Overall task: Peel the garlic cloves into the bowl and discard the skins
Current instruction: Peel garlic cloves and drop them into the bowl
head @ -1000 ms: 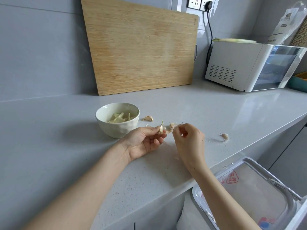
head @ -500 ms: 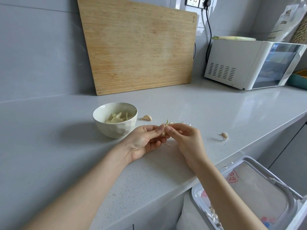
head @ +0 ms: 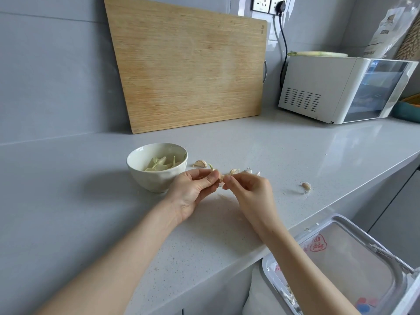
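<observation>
Both hands are over the countertop (head: pixel 91 201), just right of the bowl (head: pixel 154 181). Left hand (head: pixel 193 192): fingers curled, thumb and fingertips pinching a garlic clove (head: pixel 221 177), with a green sprout poking up behind them. Right hand (head: pixel 247 192): thumb and forefinger pinch the same clove's other end, other fingers curled. Bowl holds peeled cloves (head: pixel 159 163). Unpeeled cloves (head: pixel 200 163) lie loose beyond the hands, one (head: pixel 305 186) well right. Lined bin (head: pixel 341 220) stands open below the counter edge.

A bowl (head: pixel 154 181) sits on the counter (head: pixel 68 201) before a cutting board (head: pixel 188 64) leaning on the wall. Loose cloves (head: pixel 305 186) lie right of it; a bin (head: pixel 347 264) stands below.
</observation>
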Demonstrator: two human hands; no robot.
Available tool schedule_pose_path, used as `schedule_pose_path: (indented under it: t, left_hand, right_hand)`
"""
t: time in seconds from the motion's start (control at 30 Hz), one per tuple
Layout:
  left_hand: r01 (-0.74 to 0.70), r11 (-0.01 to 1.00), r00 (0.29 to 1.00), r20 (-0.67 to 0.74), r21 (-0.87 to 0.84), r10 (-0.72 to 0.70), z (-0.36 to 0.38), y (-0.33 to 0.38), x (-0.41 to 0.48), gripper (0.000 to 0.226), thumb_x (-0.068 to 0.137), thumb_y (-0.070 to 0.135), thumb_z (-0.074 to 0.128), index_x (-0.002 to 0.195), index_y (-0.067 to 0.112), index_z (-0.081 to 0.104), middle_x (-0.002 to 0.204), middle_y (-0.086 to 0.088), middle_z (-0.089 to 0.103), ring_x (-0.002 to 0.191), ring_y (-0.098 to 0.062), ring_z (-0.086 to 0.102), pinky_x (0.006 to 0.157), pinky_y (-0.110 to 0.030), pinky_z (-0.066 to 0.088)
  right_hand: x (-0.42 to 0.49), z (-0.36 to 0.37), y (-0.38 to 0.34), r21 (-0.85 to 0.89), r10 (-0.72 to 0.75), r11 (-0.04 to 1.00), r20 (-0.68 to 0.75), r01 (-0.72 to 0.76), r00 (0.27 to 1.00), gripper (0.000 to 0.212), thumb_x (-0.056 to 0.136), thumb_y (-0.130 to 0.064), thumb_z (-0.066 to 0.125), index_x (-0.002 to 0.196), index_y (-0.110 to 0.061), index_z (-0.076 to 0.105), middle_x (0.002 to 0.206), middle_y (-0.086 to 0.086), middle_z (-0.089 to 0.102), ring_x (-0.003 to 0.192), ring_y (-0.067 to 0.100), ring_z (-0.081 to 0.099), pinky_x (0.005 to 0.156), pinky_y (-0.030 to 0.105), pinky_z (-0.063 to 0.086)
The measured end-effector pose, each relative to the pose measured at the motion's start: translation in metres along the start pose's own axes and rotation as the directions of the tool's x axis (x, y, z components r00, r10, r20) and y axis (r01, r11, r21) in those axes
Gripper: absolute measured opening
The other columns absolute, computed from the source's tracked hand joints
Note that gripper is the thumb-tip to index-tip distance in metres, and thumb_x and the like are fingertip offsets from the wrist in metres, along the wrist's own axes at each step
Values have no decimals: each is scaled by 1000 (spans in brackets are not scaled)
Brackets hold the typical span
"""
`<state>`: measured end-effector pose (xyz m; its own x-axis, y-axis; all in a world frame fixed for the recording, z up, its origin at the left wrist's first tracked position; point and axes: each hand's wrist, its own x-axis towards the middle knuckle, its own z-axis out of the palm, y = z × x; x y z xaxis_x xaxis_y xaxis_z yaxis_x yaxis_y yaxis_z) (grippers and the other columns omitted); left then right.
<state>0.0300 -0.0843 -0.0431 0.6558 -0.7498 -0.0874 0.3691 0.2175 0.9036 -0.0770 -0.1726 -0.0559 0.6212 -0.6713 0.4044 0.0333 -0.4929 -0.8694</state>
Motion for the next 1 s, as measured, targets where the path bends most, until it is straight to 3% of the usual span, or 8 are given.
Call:
schedule_pose_path:
  t: [0.17, 0.4, 0.53, 0.63, 0.7, 0.83, 1.0]
  left_hand:
    - [-85, 996, 996, 4, 35, 85, -1, -2, 1, 8, 80, -3, 63, 76, 4, 63, 61, 0, 67, 60, -5, 65, 60, -14, 52]
    - [-236, 950, 972, 45, 202, 232, -3, -5, 2, 15, 76, -7, 66, 71, 7, 64, 76, -6, 61, 62, -5, 64, 62, -15, 52]
    - [-270, 910, 962, 57, 315, 266, -6, -8, 4, 12, 76, -2, 69, 87, -1, 66, 81, -9, 65, 64, -5, 64, 63, -16, 52]
    - [-270, 895, 963, 80, 354, 259, -5, -7, 2, 9, 80, 0, 67, 89, -1, 66, 72, -4, 66, 60, -6, 63, 62, -17, 52]
    - [-250, 894, 968, 122, 372, 219, -3, -7, -1, 2, 82, 2, 64, 82, 3, 66, 67, -1, 65, 58, -6, 61, 61, -17, 52]
    - [-184, 885, 975, 194, 427, 109, -2, -8, -4, 11, 85, 1, 62, 76, 5, 66, 68, -3, 63, 60, -8, 60, 61, -16, 50]
    - [-75, 944, 986, 163, 322, 23, -4, -3, -3, 10, 89, -2, 56, 87, 0, 65, 80, -6, 65, 69, -9, 61, 61, -16, 50]
  right_hand:
    - [1, 0, -1, -73, -49, 996, 31, 51, 998, 23, 89, -22, 64, 75, -6, 73, 43, -23, 52, 43, 1, 46, 48, 13, 29]
    - [1, 0, 1, -141, -68, 987, 79, 78, 995, 26, 91, -19, 60, 72, -5, 70, 40, -17, 47, 42, 4, 42, 46, 15, 26]
    - [0, 7, 9, -290, -249, 925, 27, 246, 968, 22, 86, -7, 59, 64, -8, 60, 52, -11, 42, 50, 8, 35, 52, 23, 28]
    - [0, 11, 11, -330, -329, 895, -34, 300, 944, 21, 82, -10, 54, 63, -5, 59, 60, -5, 47, 58, 11, 38, 57, 23, 29]
    - [1, 11, 11, -352, -331, 893, -90, 281, 939, 22, 82, -10, 55, 60, -5, 56, 60, -5, 48, 61, 13, 40, 59, 21, 29]
    - [1, 7, 8, -353, -268, 915, -175, 194, 947, 28, 79, 1, 60, 60, -17, 48, 59, -18, 39, 62, 9, 40, 61, 12, 32]
    - [4, 4, 9, -324, -93, 946, -255, 6, 962, 33, 83, -6, 54, 55, -14, 39, 51, -9, 35, 52, 10, 32, 52, 16, 28]
